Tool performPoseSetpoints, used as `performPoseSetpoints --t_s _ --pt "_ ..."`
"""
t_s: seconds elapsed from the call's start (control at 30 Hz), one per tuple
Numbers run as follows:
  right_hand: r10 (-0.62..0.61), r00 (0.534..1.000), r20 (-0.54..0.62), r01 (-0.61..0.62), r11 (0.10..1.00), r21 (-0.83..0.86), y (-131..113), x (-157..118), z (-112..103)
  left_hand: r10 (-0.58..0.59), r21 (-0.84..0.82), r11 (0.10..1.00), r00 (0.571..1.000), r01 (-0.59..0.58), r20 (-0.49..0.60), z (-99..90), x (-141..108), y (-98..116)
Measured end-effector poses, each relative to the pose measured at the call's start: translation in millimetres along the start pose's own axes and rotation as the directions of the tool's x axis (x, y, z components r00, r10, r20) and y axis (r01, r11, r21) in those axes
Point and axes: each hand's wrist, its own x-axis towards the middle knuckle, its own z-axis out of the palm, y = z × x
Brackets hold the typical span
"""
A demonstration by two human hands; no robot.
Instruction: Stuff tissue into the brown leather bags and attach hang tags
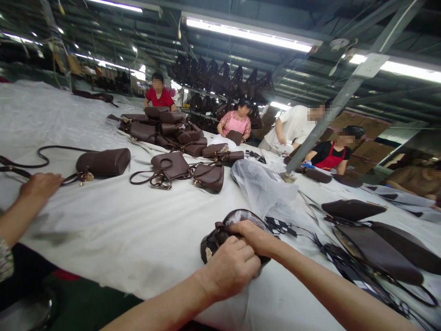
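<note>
A dark brown leather handbag (211, 240) rests on the white-covered table in front of me, its opening tipped up and pale wrapping visible inside. My left hand (231, 265) is closed at the near side of the bag, fingers curled on its edge. From the right, my right hand (253, 233) reaches over the opening and grips the rim, its fingertips partly hidden in the bag. Both hands are close together, almost touching. Just beyond them lie a crumpled clear plastic sheet (265, 184) and black straps with tags (280, 226).
A co-worker's hand (43, 185) at left holds the strap of a brown barrel-shaped bag (103, 162). Finished-looking bags (170, 165) lie mid-table, with a pile (165, 128) behind. Flat brown bag pieces (379, 253) lie at right. A slanted metal post (327, 119) rises from the table; several people work beyond.
</note>
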Motion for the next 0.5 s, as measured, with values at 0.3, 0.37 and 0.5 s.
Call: performPoseSetpoints --t_s 0.3,0.37,0.5 --pt "-0.001 0.985 -0.17 -0.001 1.0 -0.012 -4.3 -2.6 7.0 -0.749 -0.541 0.475 0.642 0.694 0.166 -40.9 -20.1 -67.2" --pt "-0.019 0.974 -0.224 0.019 1.0 -0.006 -7.2 -3.7 10.8 -0.765 -0.666 0.3 0.589 0.683 0.26 -36.2 -24.8 -75.3" --pt "-0.066 0.965 -0.252 0.095 0.99 0.104 -7.7 -2.3 13.3 -0.713 -0.794 0.204 0.642 0.573 0.281 -30.2 -26.9 -83.3"
